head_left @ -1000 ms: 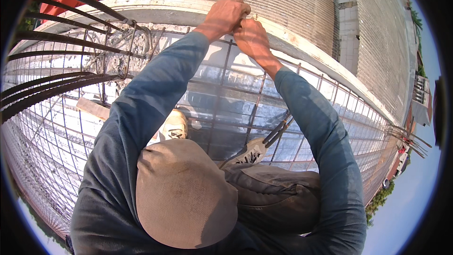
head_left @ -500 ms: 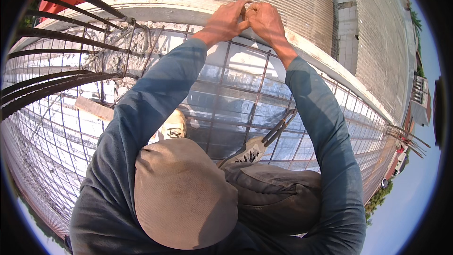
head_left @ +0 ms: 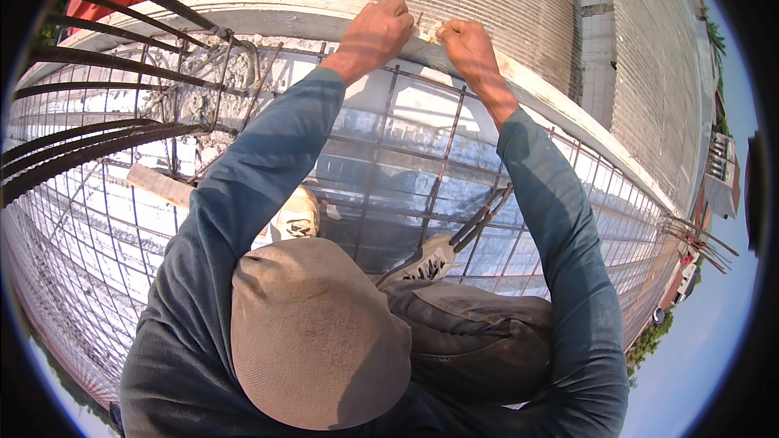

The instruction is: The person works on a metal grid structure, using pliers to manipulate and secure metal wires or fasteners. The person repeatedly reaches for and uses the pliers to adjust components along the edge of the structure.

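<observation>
**Working at the timber edge board point(head_left: 268, 0)**

At far left, ribbed, rust-brown steel bars point(head_left: 138, 69) fan outward in front of a smooth red object point(head_left: 109, 0). Below them, a flat wooden offcut point(head_left: 158, 185) lies on the square-grid steel mesh point(head_left: 445, 154). The bars rise near rough, broken concrete point(head_left: 239, 65). The timber board, pale and long, bowed by the lens, runs along the far side of the mesh and passes beneath both hands. The left hand point(head_left: 377, 32) is over the board, fingers curled inward; its grip is hidden, so any held item cannot be told. Just beside it stands a thin, dark pin point(head_left: 419, 20), too small to identify. The right hand point(head_left: 469, 45), apart from the left, has thumb and forefinger drawn together; whether they pinch anything cannot be told. Beyond the board lies ridged, weathered corrugated sheeting point(head_left: 487, 0).
</observation>
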